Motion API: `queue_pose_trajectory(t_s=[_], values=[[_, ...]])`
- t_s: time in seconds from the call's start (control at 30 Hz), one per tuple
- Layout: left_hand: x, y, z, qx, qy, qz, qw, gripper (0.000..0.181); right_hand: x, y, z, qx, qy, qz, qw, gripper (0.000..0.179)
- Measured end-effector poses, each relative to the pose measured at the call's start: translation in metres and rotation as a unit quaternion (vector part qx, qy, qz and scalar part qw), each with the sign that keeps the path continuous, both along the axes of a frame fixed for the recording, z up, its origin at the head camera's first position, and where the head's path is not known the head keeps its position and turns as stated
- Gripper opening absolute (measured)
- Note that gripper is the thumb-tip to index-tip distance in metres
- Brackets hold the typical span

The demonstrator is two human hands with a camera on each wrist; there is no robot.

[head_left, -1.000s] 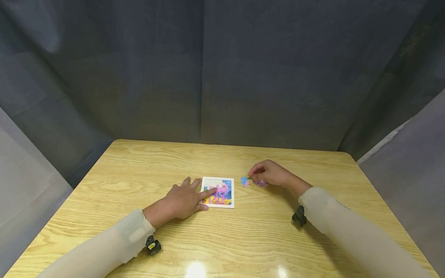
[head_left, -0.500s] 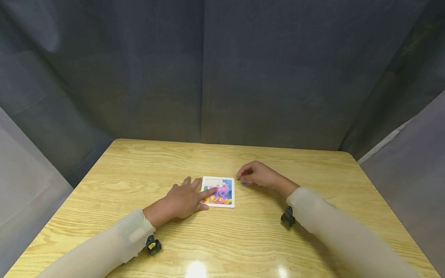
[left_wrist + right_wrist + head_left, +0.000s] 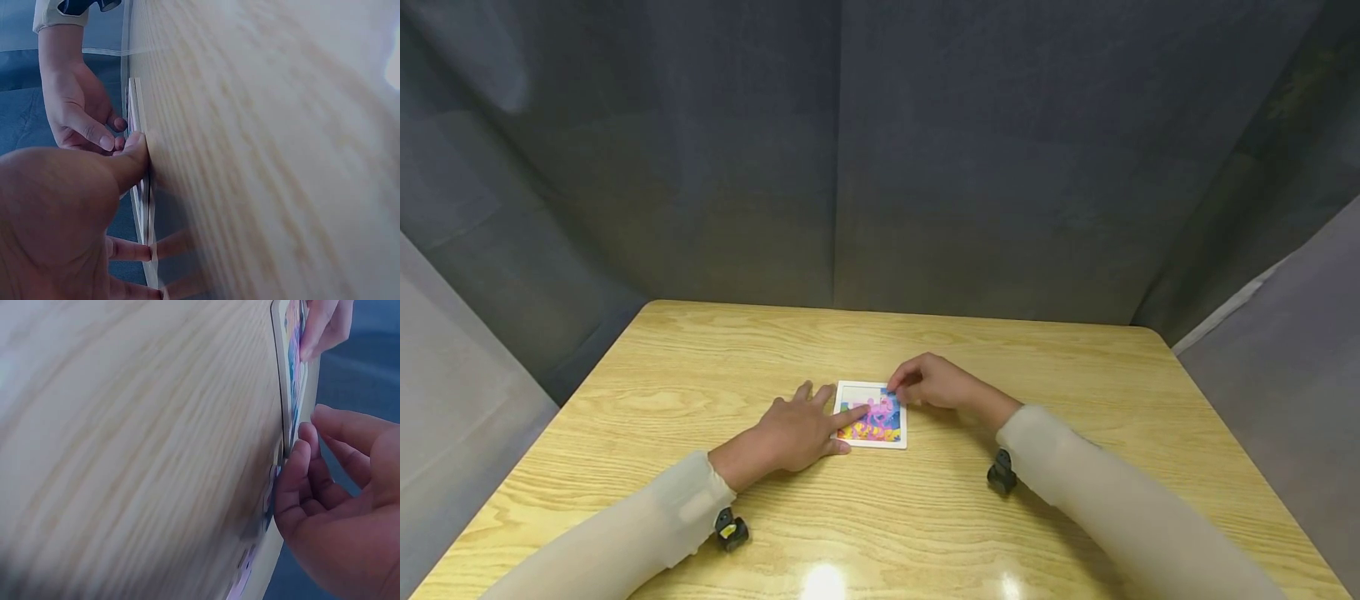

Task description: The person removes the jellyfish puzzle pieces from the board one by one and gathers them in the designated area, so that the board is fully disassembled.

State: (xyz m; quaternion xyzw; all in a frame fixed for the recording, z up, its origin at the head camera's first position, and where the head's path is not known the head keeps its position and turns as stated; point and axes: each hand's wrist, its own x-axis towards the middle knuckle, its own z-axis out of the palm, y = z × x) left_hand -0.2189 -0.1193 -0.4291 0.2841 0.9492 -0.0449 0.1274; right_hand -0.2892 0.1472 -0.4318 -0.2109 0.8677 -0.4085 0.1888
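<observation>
A small jigsaw puzzle in a white frame (image 3: 886,445) lies on the table, its upper left part bare white. Pink, blue and yellow pieces (image 3: 874,432) fill the rest. My left hand (image 3: 797,431) lies spread at its left side, index finger stretched over the picture and thumb at the lower edge. At the upper right corner is my right hand (image 3: 942,385), thumb and fingers pinched around a small puzzle piece that the fingertips mostly hide. In the right wrist view, loose pieces (image 3: 242,575) lie on the table below that hand.
The wooden table (image 3: 737,350) reaches back to a dark grey curtain (image 3: 985,167). Pale panels (image 3: 452,417) stand at both sides. Each sleeve carries a small black camera (image 3: 730,530) at the cuff.
My right hand has moved left from the loose pieces to the frame's upper right corner, carrying a small piece with a green part. The left hand has stayed in place.
</observation>
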Motion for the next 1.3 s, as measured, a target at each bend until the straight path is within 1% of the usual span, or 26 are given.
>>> queue_pose_trajectory(t_s=[0.13, 0.37, 0.5, 0.63, 0.8, 1.1, 1.3], values=[[0.0, 0.0, 0.0, 0.002, -0.004, 0.003, 1.0, 0.062, 0.0, -0.006, -0.001, 0.011, 0.015, 0.015, 0.9997, 0.012], [0.0, 0.0, 0.001, 0.0, -0.003, 0.005, 1.0, 0.063, 0.001, -0.013, -0.001, 0.041, 0.038, 0.027, 0.998, 0.012], [0.001, 0.0, 0.001, -0.002, -0.003, 0.005, 1.0, 0.062, 0.002, -0.016, -0.001, 0.057, 0.039, 0.032, 0.9971, 0.014], [0.001, 0.0, 0.001, -0.001, -0.001, 0.003, 1.0, 0.062, 0.002, -0.018, 0.0, 0.068, 0.035, 0.027, 0.9967, 0.015], [0.001, 0.0, 0.0, 0.001, 0.0, 0.003, 1.0, 0.062, 0.003, -0.019, 0.0, 0.073, 0.04, 0.025, 0.9962, 0.014], [0.001, 0.001, 0.0, -0.003, 0.002, 0.002, 1.0, 0.062, 0.005, -0.021, 0.002, 0.079, 0.056, 0.038, 0.9946, 0.013], [0.001, 0.001, 0.001, -0.003, 0.003, 0.001, 1.0, 0.062, 0.005, -0.021, 0.004, 0.081, 0.075, 0.045, 0.9928, 0.012]])
